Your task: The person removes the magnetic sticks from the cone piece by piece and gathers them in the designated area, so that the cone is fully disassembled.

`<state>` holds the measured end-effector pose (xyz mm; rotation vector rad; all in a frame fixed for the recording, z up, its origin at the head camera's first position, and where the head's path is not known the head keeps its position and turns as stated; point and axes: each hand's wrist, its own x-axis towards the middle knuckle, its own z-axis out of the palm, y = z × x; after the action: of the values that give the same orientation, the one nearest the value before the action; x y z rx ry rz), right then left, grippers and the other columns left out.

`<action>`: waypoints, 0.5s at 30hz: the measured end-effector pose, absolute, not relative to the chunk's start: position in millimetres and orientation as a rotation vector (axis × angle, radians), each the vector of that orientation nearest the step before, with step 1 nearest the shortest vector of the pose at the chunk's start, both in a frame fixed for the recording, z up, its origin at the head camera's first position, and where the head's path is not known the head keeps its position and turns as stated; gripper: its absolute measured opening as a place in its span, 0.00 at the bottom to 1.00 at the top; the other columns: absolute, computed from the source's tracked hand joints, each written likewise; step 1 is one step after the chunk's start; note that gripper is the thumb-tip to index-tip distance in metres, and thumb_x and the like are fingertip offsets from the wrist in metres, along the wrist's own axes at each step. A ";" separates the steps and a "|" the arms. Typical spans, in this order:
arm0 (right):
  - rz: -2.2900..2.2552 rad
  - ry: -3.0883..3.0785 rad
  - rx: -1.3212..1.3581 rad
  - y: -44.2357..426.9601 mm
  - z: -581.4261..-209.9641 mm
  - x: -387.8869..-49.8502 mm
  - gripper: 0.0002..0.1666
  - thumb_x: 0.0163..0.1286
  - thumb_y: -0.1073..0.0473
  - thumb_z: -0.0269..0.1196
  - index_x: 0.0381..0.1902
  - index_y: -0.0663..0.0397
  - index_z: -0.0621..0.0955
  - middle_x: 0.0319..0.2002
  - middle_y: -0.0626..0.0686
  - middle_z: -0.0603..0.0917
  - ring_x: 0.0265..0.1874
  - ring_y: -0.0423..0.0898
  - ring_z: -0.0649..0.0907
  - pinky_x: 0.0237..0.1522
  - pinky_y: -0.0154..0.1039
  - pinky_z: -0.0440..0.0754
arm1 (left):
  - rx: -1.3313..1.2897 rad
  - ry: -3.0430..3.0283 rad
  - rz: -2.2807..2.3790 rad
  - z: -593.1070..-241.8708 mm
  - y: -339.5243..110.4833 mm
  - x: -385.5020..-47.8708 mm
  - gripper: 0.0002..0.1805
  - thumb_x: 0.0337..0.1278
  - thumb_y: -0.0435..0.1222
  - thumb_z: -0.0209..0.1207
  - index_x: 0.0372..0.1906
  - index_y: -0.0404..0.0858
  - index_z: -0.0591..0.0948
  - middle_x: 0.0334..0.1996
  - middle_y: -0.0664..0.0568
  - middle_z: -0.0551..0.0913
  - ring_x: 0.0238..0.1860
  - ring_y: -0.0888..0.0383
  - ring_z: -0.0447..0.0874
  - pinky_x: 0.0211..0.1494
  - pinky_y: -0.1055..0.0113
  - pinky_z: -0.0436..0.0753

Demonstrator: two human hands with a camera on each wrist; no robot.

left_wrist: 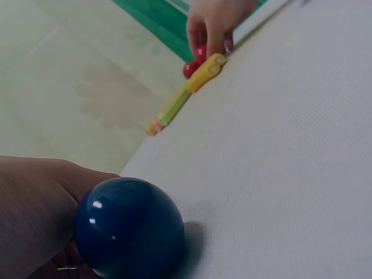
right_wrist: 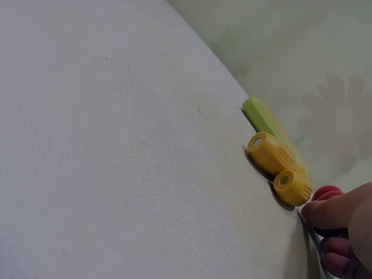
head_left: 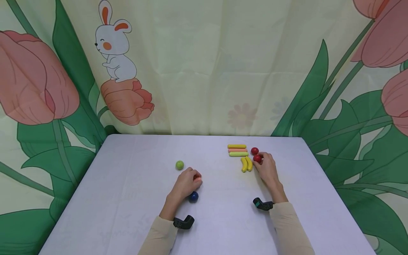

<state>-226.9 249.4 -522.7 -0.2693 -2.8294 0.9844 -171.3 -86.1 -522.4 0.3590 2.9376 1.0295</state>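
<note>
My right hand [head_left: 267, 171] pinches a small red ball [head_left: 256, 159] between thumb and fingers, low over the table's far right part. Right behind it sits a second red ball [head_left: 254, 151]. Two yellow toy bananas [head_left: 247, 164] lie side by side just left of those fingertips. My left hand [head_left: 186, 184] is low over the middle of the table with its fingers curled inward; the blue ball [left_wrist: 131, 226] hides part of it in the left wrist view. Whether those fingers hold anything is hidden. A green ball [head_left: 180, 165] lies beyond the left hand.
Yellow [head_left: 237, 146], pink [head_left: 237, 150] and light green [head_left: 238, 154] sticks lie parallel behind the bananas. A white cloth covers the table [head_left: 127, 198]. Its far edge meets a printed curtain [head_left: 197, 71] with tulips and a rabbit.
</note>
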 end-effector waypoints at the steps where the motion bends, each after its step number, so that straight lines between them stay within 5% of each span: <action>1: 0.983 -2.835 -0.268 249.8 -522.9 -227.0 0.32 0.70 0.60 0.65 0.67 0.66 0.69 0.59 0.67 0.72 0.53 0.58 0.75 0.59 0.53 0.81 | 0.361 2.936 1.032 -522.4 -86.1 -171.3 0.09 0.56 0.36 0.64 0.41 0.38 0.87 0.33 0.53 0.78 0.31 0.61 0.72 0.34 0.72 0.73; 15: 1.027 -2.865 -0.276 251.7 -520.1 -224.7 0.34 0.71 0.60 0.65 0.69 0.66 0.67 0.58 0.67 0.72 0.52 0.58 0.76 0.57 0.52 0.81 | 0.358 2.941 1.043 -521.3 -86.4 -170.2 0.08 0.56 0.36 0.64 0.40 0.39 0.87 0.33 0.53 0.79 0.31 0.61 0.72 0.35 0.72 0.74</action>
<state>-224.7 251.7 -520.1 -0.2760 -2.8647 1.0271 -170.2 -86.4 -521.3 0.3579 2.9413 1.0428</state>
